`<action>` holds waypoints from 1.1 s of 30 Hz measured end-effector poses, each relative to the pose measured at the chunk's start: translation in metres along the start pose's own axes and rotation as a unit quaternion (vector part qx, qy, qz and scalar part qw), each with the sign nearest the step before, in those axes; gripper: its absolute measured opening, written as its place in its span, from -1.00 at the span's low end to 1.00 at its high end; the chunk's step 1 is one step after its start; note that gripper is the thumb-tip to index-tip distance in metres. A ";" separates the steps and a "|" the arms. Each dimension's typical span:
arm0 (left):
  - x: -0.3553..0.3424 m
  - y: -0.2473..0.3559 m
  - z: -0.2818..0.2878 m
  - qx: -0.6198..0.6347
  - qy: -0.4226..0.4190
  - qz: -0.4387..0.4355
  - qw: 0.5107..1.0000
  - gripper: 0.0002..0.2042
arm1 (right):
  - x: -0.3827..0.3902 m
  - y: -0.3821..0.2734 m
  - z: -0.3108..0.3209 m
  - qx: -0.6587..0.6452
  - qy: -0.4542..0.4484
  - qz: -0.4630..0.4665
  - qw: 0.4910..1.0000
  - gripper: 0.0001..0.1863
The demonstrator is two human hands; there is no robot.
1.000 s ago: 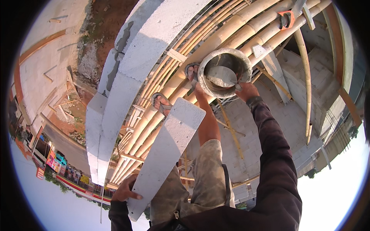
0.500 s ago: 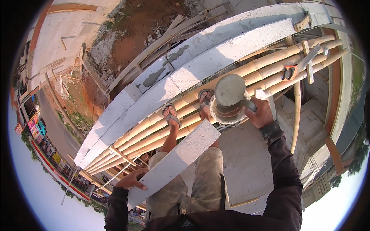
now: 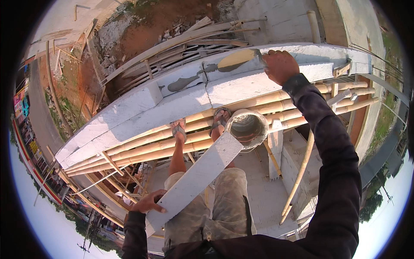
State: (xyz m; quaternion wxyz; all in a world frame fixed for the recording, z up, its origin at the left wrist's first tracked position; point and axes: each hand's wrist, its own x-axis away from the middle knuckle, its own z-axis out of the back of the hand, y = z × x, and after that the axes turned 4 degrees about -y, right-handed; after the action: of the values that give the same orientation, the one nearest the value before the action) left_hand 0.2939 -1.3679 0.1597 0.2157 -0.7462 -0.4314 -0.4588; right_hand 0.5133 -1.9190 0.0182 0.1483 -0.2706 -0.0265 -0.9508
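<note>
Right hand (image 3: 282, 68): fingers curled closed round the trowel (image 3: 236, 60), its handle hidden under them. Blade extends leftward from these fingers, long axis along the block wall (image 3: 239, 87), beyond the bucket (image 3: 259, 124); right hand nearer. Left hand (image 3: 146, 203): fingers gripping the lower end of a pale slab (image 3: 200, 176), below-left of the bucket. Slab's long axis slants up toward the bucket, overlapping its rim in view; contact undetermined. Bucket interior: grey-coated, fill depth unclear. Grey mortar (image 3: 184, 83) smears the wall, beyond-left of the bucket.
</note>
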 end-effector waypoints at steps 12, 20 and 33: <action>0.000 0.004 0.003 0.062 0.021 0.010 0.998 -0.15 | 0.077 0.120 -0.042 0.007 0.087 -0.115 0.990 -0.74; -0.004 0.012 0.000 0.032 0.021 0.039 0.999 -0.16 | 0.113 0.179 -0.072 0.031 0.125 -0.220 0.967 -0.69; -0.003 0.012 -0.002 0.000 0.019 0.026 0.999 -0.17 | 0.098 0.128 -0.067 -0.005 0.101 -0.247 0.964 -0.69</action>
State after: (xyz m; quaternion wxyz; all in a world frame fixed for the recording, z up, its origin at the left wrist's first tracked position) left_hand 0.3021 -1.3768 0.1590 0.2365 -0.7483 -0.4075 -0.4671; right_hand 0.4377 -2.0759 0.0087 -0.0907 -0.1587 -0.0722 -0.9805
